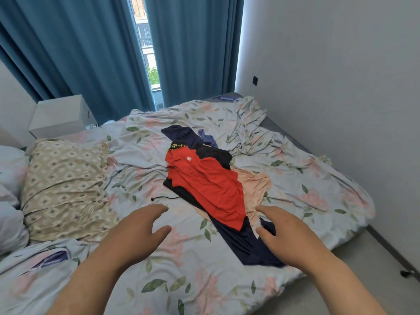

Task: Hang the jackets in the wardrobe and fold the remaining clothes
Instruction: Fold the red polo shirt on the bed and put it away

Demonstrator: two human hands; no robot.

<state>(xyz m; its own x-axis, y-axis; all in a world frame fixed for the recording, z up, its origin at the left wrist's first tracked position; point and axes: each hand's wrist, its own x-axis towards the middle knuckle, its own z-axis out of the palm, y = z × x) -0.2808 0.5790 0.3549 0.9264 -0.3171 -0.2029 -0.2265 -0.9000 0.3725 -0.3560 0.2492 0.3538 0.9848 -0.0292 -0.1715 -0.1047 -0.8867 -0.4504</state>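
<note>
A heap of clothes lies in the middle of the bed. A red polo shirt [204, 183] is on top, spread over a dark navy garment [245, 244] that runs toward me. A peach piece [254, 185] sticks out on the right, and another navy piece [181, 134] and a small purple-blue one [208, 138] lie at the far end. My left hand [141, 226] hovers over the sheet just left of the heap, fingers relaxed, holding nothing. My right hand [281, 233] is over the near right edge of the heap, fingers relaxed, also holding nothing.
The bed has a rumpled floral sheet [181, 269]. A patterned pillow [66, 187] lies at the left. A white bedside cabinet [61, 114] stands at the back left before blue curtains [91, 53]. A grey wall [341, 87] runs along the right side.
</note>
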